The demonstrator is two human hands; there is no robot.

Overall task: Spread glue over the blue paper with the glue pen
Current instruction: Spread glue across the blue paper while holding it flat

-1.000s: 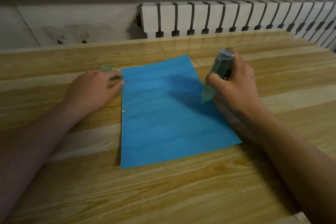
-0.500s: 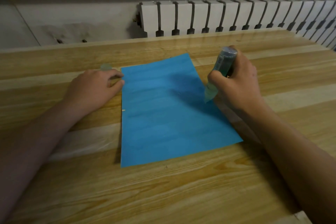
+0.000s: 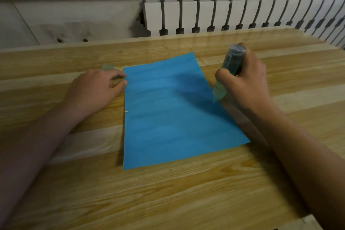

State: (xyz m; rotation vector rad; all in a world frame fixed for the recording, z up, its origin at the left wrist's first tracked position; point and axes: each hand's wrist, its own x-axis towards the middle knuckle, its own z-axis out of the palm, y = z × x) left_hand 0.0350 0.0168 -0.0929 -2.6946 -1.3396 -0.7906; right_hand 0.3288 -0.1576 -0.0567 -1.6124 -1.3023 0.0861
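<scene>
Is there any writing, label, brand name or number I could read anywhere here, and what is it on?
No text here can be read.
Glue pen, held in the right hand: a strip of dark print runs along its barrel, too blurred to make out.
Blue paper: plain, no writing.
Wooden table: no label or marking.
Radiator behind the table: no sign or number visible.
</scene>
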